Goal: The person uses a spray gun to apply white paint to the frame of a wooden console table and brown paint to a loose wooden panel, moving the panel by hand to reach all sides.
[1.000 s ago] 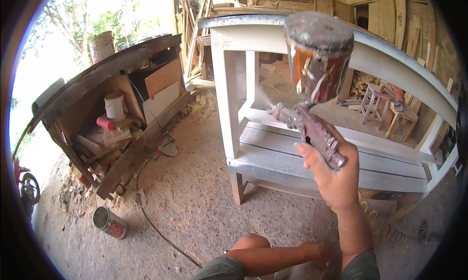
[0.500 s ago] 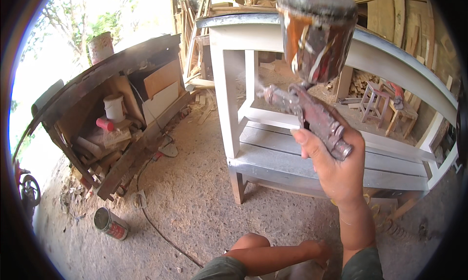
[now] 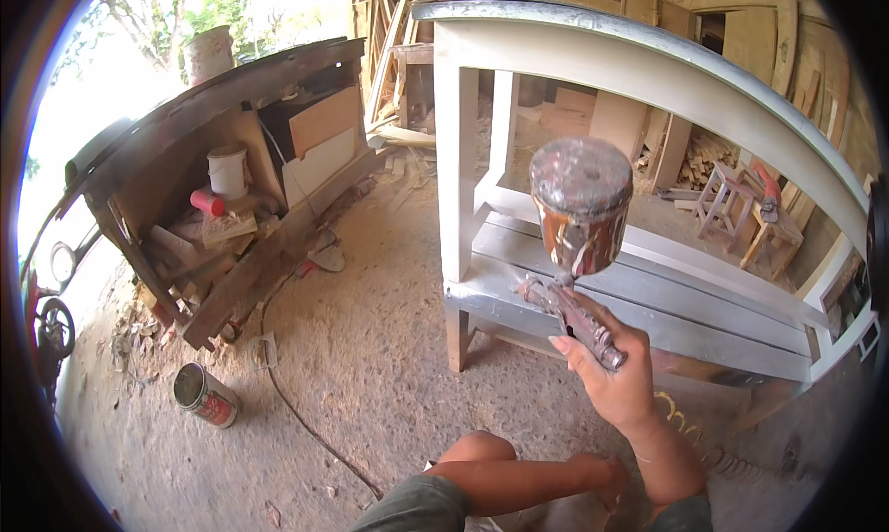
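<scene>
My right hand [image 3: 619, 375] is wrapped around a paint-stained spray gun [image 3: 579, 324], its nozzle pointing left. On top of the gun sits a round paint cup [image 3: 583, 203] streaked with brown and white. Just beyond stands a white-painted wooden bench or table frame [image 3: 452, 162], with a slatted lower shelf [image 3: 500, 254] in grey and white. The nozzle is in front of the shelf's left end, apparently not touching it. Low in the picture my left forearm lies across my bent knee [image 3: 477, 446]. My left hand [image 3: 607, 478] is at its end, its fingers not clearly visible.
A dark wooden cabinet [image 3: 222, 324] with scraps inside stands at left, holding a white bucket [image 3: 228, 173] and red cylinder [image 3: 206, 200]. An open can [image 3: 206, 395] and a hose [image 3: 301, 421] lie on the dusty floor. Small stools [image 3: 764, 222] stand beyond the frame.
My right hand has lowered the spray gun and carried it farther from me, from before the upper rail to before the lower shelf. The view has shifted slightly. The left arm stays put.
</scene>
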Demonstrator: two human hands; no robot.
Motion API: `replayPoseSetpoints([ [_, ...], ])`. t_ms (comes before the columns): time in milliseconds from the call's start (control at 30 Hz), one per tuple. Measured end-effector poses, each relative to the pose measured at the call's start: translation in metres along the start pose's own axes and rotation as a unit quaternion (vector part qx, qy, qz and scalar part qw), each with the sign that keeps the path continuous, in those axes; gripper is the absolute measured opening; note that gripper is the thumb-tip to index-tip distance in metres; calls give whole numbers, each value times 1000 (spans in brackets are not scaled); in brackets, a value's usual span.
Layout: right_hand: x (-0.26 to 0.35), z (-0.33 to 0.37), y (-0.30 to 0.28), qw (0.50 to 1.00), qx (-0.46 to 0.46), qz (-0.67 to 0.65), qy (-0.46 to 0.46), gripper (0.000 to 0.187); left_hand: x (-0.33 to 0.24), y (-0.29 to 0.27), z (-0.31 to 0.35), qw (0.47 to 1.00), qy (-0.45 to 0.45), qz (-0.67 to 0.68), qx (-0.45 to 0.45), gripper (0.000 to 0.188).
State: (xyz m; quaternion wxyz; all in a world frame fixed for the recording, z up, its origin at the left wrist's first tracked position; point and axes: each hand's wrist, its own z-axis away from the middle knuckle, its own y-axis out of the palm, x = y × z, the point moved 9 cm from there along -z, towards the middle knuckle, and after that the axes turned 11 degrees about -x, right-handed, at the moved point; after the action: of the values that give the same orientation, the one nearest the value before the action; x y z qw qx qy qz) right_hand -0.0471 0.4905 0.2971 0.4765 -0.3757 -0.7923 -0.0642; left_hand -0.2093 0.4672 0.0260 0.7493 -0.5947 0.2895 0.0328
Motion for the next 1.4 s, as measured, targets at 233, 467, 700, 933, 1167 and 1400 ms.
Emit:
replayPoseSetpoints([
  [233,-30,25,19,999,29,10,29,48,4,7,5,1000,-22,7,2,58],
  [467,-61,41,14,993,78,16,85,48,-5,10,-12,1000,7,1,26,61],
  [700,-48,79,-52,997,-10,12,71,54,-15,27,-40,992,49,-56,98,64],
  [933,-86,228,-265,886,-334,148,284,37,-43,60,-73,976,110,-99,159,67],
  [1167,-57,293,-460,716,-570,369,163,43,-91,47,-87,969,214,55,112,59],
  [1400,-108,291,-577,668,-603,406,158,47,-133,34,-97,976,171,73,114,61],
])
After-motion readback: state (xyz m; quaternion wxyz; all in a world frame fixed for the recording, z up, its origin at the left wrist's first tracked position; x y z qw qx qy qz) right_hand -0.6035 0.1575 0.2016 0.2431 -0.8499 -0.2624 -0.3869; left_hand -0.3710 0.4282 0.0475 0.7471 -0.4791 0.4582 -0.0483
